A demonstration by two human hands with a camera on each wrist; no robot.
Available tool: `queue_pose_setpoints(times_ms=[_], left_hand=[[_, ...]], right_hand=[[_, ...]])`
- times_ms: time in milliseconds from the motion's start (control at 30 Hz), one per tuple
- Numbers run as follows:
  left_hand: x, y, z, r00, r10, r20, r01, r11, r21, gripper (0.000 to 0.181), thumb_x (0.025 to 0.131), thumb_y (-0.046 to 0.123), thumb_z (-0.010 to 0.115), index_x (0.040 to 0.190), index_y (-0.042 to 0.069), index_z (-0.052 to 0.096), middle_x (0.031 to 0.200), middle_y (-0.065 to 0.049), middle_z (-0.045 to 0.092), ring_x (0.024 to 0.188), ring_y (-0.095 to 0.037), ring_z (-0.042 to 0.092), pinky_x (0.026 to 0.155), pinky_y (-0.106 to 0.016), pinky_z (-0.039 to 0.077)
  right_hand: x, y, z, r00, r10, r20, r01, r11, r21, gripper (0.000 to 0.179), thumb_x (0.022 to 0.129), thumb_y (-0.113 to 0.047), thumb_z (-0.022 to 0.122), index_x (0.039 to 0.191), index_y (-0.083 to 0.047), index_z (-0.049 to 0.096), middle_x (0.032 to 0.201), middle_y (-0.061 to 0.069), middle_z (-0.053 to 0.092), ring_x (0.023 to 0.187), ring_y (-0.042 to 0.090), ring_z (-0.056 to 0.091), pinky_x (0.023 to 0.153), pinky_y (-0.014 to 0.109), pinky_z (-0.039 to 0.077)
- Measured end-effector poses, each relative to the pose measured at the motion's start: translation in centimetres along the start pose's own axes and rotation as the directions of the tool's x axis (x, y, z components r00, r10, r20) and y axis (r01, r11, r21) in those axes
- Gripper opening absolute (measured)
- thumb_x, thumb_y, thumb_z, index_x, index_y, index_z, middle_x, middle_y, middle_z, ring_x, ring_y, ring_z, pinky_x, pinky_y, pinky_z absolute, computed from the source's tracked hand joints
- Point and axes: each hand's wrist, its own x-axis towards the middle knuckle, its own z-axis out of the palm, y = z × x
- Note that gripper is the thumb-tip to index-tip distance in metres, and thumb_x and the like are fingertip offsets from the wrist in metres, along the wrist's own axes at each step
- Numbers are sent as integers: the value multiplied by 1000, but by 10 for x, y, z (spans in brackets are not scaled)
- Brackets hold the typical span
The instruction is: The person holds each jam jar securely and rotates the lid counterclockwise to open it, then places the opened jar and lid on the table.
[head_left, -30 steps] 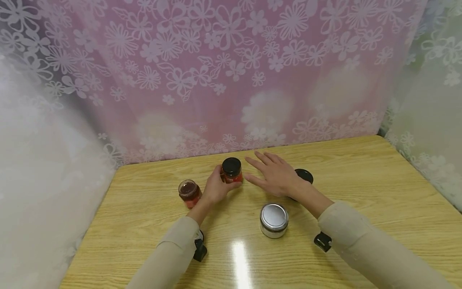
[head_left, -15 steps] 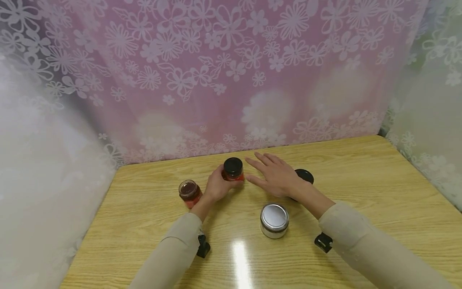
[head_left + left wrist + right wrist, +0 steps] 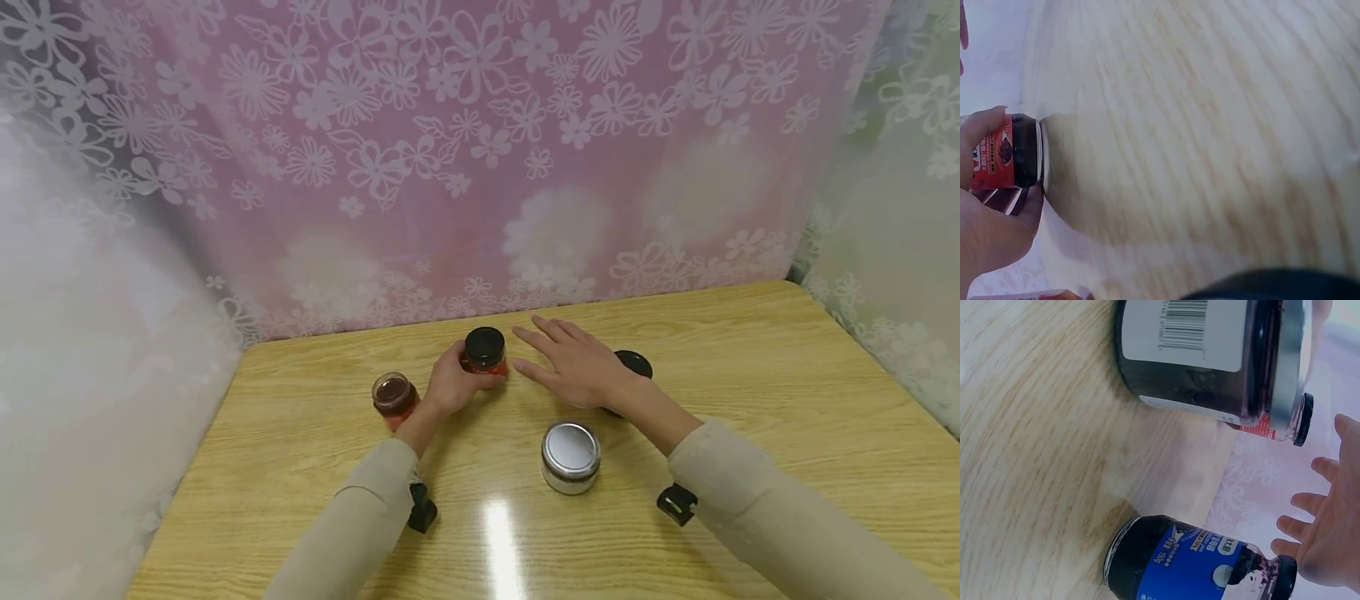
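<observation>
My left hand (image 3: pixel 456 385) grips a red-labelled jam jar (image 3: pixel 487 357) with a black lid, near the back of the table. In the left wrist view, thumb and fingers lie on both sides of this jar (image 3: pixel 997 156), its dark base at the wood. My right hand (image 3: pixel 581 367) hovers just right of that jar, fingers spread and holding nothing. A blue-labelled jar (image 3: pixel 1188 562) with a black lid stands below the right hand, mostly hidden by it in the head view. Nearer stands a wider silver-lidded jar (image 3: pixel 570 458), dark inside with a barcode label.
Another red-labelled jar (image 3: pixel 395 400), with a glassy rim and dark top, stands left of my left forearm. The jars stand on a wooden table (image 3: pixel 300 500). A pink floral curtain (image 3: pixel 420 167) hangs behind its far edge.
My left hand has shifted the red-labelled jar slightly right, mostly in the first half second. My right hand stays nearly still with its fingers spread.
</observation>
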Motion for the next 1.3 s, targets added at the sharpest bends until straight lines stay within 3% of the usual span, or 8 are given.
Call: queue_pose_setpoints(times_ms=[267, 567, 1033, 1300], left_hand=[[-5, 13, 1, 1000, 21, 1, -21, 999, -48, 62, 75, 29, 83, 127, 11, 55, 115, -5, 61, 107, -23, 57, 90, -39, 47], [-23, 29, -3, 993, 115, -5, -115, 993, -22, 57, 73, 29, 84, 122, 13, 59, 106, -1, 63, 97, -18, 59, 84, -37, 49], [-58, 36, -20, 976, 215, 17, -214, 975, -55, 54, 74, 27, 83, 121, 19, 58, 109, 3, 63, 99, -15, 61, 85, -39, 50], [-76, 30, -25, 971, 233, 51, -232, 972, -26, 55, 75, 27, 83, 123, 20, 58, 107, 5, 64, 97, -12, 61, 83, -37, 51]], right_hand=[[-5, -2, -9, 999, 2, -37, -1, 1000, 19, 64, 99, -59, 31, 153, -24, 26, 156, 14, 20, 140, 36, 21, 108, 56, 22], [-22, -7, -25, 997, 36, -66, -32, 998, 58, 68, 97, -62, 30, 153, -24, 24, 156, 12, 19, 140, 37, 20, 106, 59, 24], [-45, -28, -36, 994, 4, -113, 5, 997, 79, 66, 97, -62, 30, 152, -26, 28, 155, 8, 22, 139, 35, 23, 104, 59, 28], [-50, -47, -33, 992, -3, -126, 18, 993, 117, 65, 96, -64, 29, 150, -28, 32, 153, 3, 29, 137, 31, 30, 100, 58, 35]])
